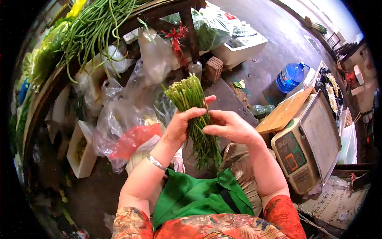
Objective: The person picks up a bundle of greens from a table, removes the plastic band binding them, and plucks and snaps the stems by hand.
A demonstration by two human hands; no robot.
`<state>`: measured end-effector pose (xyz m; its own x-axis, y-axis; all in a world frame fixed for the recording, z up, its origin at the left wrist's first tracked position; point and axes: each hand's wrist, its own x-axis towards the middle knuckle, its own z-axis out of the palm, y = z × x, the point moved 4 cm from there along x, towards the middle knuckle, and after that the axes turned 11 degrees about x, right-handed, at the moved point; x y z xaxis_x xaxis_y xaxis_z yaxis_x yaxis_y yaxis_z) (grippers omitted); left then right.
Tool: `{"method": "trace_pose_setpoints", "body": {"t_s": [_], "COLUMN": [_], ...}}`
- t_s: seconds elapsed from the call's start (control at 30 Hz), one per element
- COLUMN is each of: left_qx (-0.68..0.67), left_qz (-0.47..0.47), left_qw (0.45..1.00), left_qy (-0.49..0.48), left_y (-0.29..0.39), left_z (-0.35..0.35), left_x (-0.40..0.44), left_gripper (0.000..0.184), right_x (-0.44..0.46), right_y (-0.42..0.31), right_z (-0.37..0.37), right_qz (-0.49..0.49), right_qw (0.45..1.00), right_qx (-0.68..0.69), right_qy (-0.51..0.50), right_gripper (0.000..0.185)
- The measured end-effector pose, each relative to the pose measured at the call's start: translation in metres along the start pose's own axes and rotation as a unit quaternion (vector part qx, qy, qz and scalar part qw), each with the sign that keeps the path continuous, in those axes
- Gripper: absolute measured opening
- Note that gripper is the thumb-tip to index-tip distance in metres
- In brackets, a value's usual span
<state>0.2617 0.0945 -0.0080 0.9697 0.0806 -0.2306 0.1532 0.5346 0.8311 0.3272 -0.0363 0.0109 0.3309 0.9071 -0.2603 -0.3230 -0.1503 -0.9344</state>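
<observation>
A thick bundle of thin green stalks (pixel 195 115) stands upright in front of my body, pale cut ends at the top and leafy ends hanging down. My left hand (pixel 185 121) is wrapped round its left side, with the thumb across the front. On the right side, my right hand (pixel 229 123) presses against the bundle, its thumb in front and its other fingers partly hidden behind the stalks. Below the bundle lies a green apron (pixel 195 195) over my lap.
A scale (pixel 296 155) and a wooden board (pixel 284 111) stand at the right, near a blue bottle (pixel 289 77). Plastic bags (pixel 115 127) and a white foam box (pixel 82 149) are at the left. Long beans (pixel 95 32) hang at the upper left.
</observation>
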Motion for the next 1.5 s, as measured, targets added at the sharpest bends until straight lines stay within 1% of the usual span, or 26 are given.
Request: {"method": "trace_pose_setpoints", "body": {"t_s": [0.03, 0.07, 0.13, 0.17, 0.2, 0.27, 0.33, 0.4, 0.5, 0.6, 0.63, 0.7, 0.73, 0.8, 0.9, 0.93, 1.03, 1.07, 1.1, 1.17, 1.23, 1.27, 1.37, 1.4, 1.47, 1.5], "left_qx": [0.013, -0.004, 0.027, 0.027, 0.017, 0.008, 0.072, 0.091, 0.094, 0.103, 0.103, 0.071, 0.070, 0.097, 0.086, 0.092, 0.091, 0.093, 0.111, 0.120, 0.123, 0.122, 0.159, 0.172, 0.200, 0.203], "left_qz": [0.007, -0.012, -0.024, -0.027, -0.038, -0.053, -0.058, -0.084, -0.070, -0.066, -0.067, -0.080, -0.081, -0.070, -0.059, -0.057, -0.029, -0.021, 0.021, 0.034, 0.052, 0.050, 0.062, 0.041, 0.016, 0.022], "left_qw": [1.000, 1.000, 0.999, 0.999, 0.999, 0.998, 0.996, 0.992, 0.993, 0.992, 0.992, 0.992, 0.993, 0.990, 0.989, 0.989, 0.981, 0.977, 0.974, 0.969, 0.966, 0.965, 0.975, 0.977, 0.975, 0.973], "left_qy": [-0.002, -0.021, 0.031, 0.027, 0.028, 0.027, 0.003, 0.012, -0.025, 0.014, 0.013, 0.060, 0.058, 0.075, 0.101, 0.103, 0.171, 0.191, 0.198, 0.215, 0.221, 0.226, 0.144, 0.116, 0.095, 0.109], "left_y": [0.004, 0.005, 0.014, 0.010, 0.005, -0.003, -0.003, -0.003, -0.003, -0.002, -0.002, -0.003, -0.004, -0.006, -0.001, 0.002, 0.007, 0.011, 0.019, 0.027, 0.033, 0.033, 0.028, 0.027, 0.026, 0.025], "left_z": [-0.001, 0.000, 0.003, 0.001, -0.003, -0.005, 0.002, 0.007, 0.015, 0.014, 0.013, 0.004, 0.000, -0.010, -0.016, -0.019, -0.045, -0.050, -0.050, -0.057, -0.057, -0.054, -0.034, -0.026, -0.011, -0.003], "left_x": [0.001, -0.001, -0.010, -0.009, -0.007, -0.006, -0.007, -0.008, -0.008, -0.008, -0.008, -0.006, -0.005, -0.003, -0.007, -0.008, -0.008, -0.010, -0.012, -0.016, -0.018, -0.018, -0.012, -0.010, -0.008, -0.009], "left_gripper": [0.057, 0.053, 0.042, 0.042, 0.037, 0.032, 0.030, 0.033, 0.037, 0.034, 0.034, 0.029, 0.029, 0.025, 0.023, 0.023, 0.021, 0.021, 0.019, 0.023, 0.026, 0.026, 0.029, 0.030, 0.031, 0.031], "right_x": [0.000, -0.001, -0.001, -0.001, -0.002, 0.001, 0.001, 0.003, 0.009, 0.008, 0.008, 0.007, 0.004, 0.001, 0.001, 0.000, -0.006, -0.007, -0.007, -0.006, 0.000, 0.000, 0.006, 0.007, 0.010, 0.010], "right_y": [-0.001, -0.002, -0.010, -0.009, -0.012, -0.012, -0.016, -0.015, -0.010, -0.006, -0.006, -0.005, -0.005, -0.006, -0.005, -0.005, -0.008, -0.008, -0.008, -0.007, -0.005, -0.005, -0.008, -0.007, -0.005, -0.004], "right_z": [-0.006, -0.012, -0.029, -0.035, -0.036, -0.037, -0.033, -0.032, -0.032, -0.044, -0.047, -0.053, -0.056, -0.061, -0.076, -0.080, -0.092, -0.094, -0.094, -0.092, -0.084, -0.080, -0.055, -0.049, -0.036, -0.031], "right_qz": [-0.032, -0.062, -0.103, -0.145, -0.156, -0.186, -0.180, -0.174, -0.165, -0.163, -0.172, -0.178, -0.185, -0.204, -0.255, -0.255, -0.280, -0.278, -0.269, -0.256, -0.182, -0.178, -0.133, -0.130, -0.103, -0.084], "right_qw": [0.998, 0.993, 0.983, 0.972, 0.967, 0.960, 0.960, 0.959, 0.962, 0.954, 0.947, 0.941, 0.933, 0.921, 0.887, 0.887, 0.856, 0.856, 0.869, 0.881, 0.923, 0.924, 0.964, 0.965, 0.979, 0.984], "right_qx": [-0.002, -0.004, 0.004, 0.021, 0.046, 0.064, 0.084, 0.103, 0.120, 0.161, 0.163, 0.168, 0.174, 0.197, 0.267, 0.266, 0.307, 0.306, 0.284, 0.265, 0.169, 0.171, 0.125, 0.127, 0.110, 0.101], "right_qy": [0.052, 0.104, 0.152, 0.183, 0.196, 0.199, 0.200, 0.199, 0.179, 0.193, 0.215, 0.235, 0.255, 0.268, 0.276, 0.278, 0.309, 0.309, 0.304, 0.298, 0.295, 0.292, 0.195, 0.190, 0.136, 0.122], "right_gripper": [0.037, 0.029, 0.021, 0.018, 0.017, 0.018, 0.018, 0.019, 0.017, 0.015, 0.014, 0.012, 0.010, 0.010, 0.007, 0.007, 0.008, 0.008, 0.008, 0.009, 0.009, 0.009, 0.010, 0.010, 0.011, 0.011]}}
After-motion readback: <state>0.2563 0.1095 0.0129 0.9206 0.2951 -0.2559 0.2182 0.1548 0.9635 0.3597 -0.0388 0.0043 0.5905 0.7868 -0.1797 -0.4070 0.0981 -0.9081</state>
